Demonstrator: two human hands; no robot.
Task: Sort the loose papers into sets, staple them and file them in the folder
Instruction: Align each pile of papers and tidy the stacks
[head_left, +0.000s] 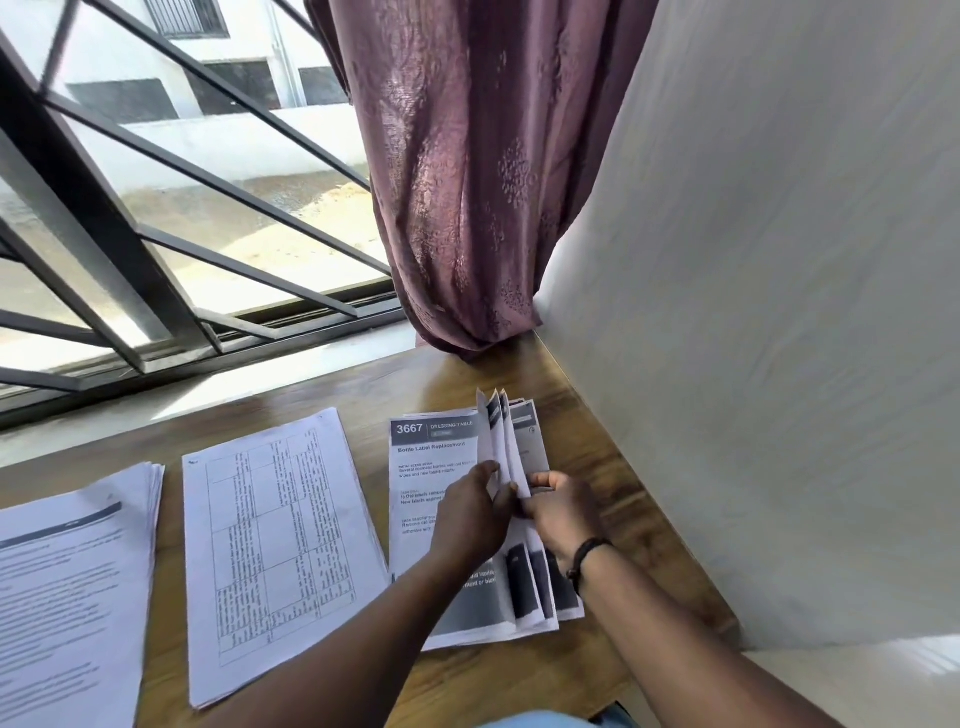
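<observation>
Your left hand (475, 512) lies on the printed stack (441, 525) at the right of the worktop (395, 387), its grip closed lightly on paper: thumb and fingers pinch the lifted edges of a few sheets midway along the stack. Your right hand (558, 512) comes in from the other side, fingers curled round the same fanned sheets (506, 441), so both grips are clamped on paper and almost touch each other. The fanned sheets stand partly upright from the stack, their far ends splayed apart, while the top page beneath, headed 3667, lies flat. A dark band (584, 558) circles your right wrist. To the left, well apart from your hands, a set with a printed table (275, 540) lies flat, and beyond it a thicker pile (72, 577) sits at the left edge of the view. A purple curtain (467, 182) hangs down to the worktop's far corner beside the barred window (156, 208).
</observation>
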